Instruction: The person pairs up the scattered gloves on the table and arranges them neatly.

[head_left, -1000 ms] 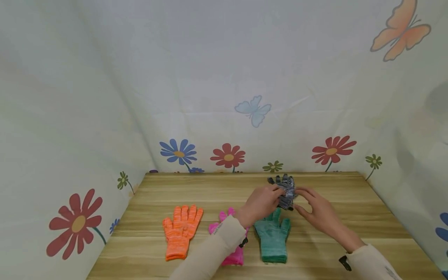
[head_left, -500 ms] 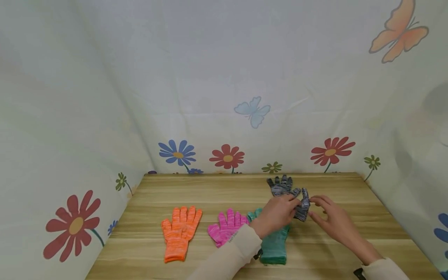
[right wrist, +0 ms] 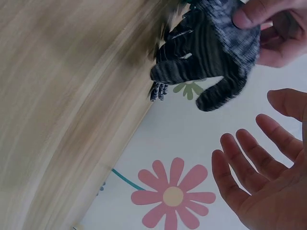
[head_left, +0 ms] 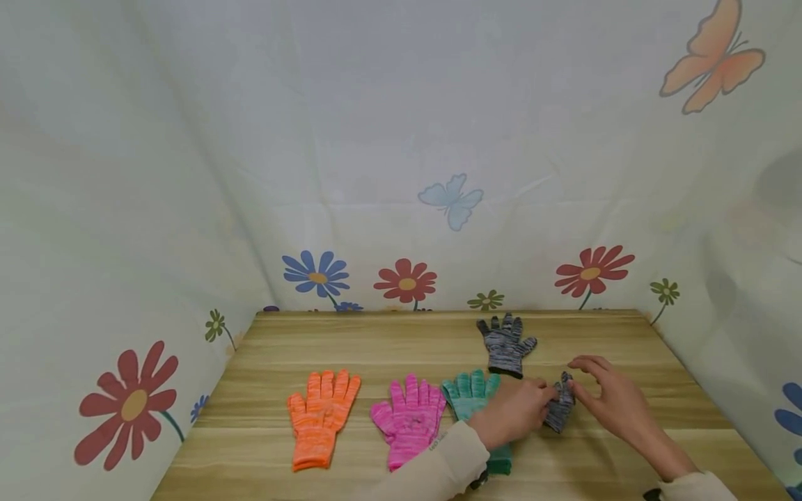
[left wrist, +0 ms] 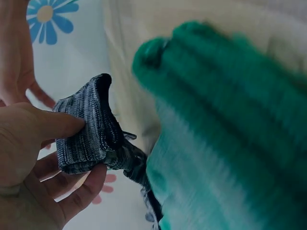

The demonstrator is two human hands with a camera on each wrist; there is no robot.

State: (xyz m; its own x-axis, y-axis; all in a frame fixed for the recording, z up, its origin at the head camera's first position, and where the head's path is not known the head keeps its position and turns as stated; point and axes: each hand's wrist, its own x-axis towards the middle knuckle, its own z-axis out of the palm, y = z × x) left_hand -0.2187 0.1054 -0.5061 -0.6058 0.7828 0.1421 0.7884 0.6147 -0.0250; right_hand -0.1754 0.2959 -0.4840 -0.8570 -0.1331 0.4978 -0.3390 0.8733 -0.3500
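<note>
My left hand [head_left: 516,412] pinches a dark grey striped knit glove [head_left: 562,405] between thumb and fingers. In the left wrist view, the left thumb presses the side of this grey glove [left wrist: 79,151]; the right wrist view shows its fingers [right wrist: 184,60] hanging free. My right hand [head_left: 617,407] is just right of that glove, its fingers spread and apart from it in the right wrist view. A second grey glove [head_left: 504,348] lies flat farther back. Beneath the left forearm and hand lies a green glove [head_left: 471,395], partly hidden.
A pink glove [head_left: 410,421] and an orange glove [head_left: 321,421] lie flat to the left on the wood-grain table [head_left: 363,337]. Behind the table hangs a pale curtain [head_left: 351,139] printed with flowers and butterflies.
The held grey glove has come off the other grey glove and moved right and toward the front. Both hands went the same way, uncovering the pink glove and the flat grey one.
</note>
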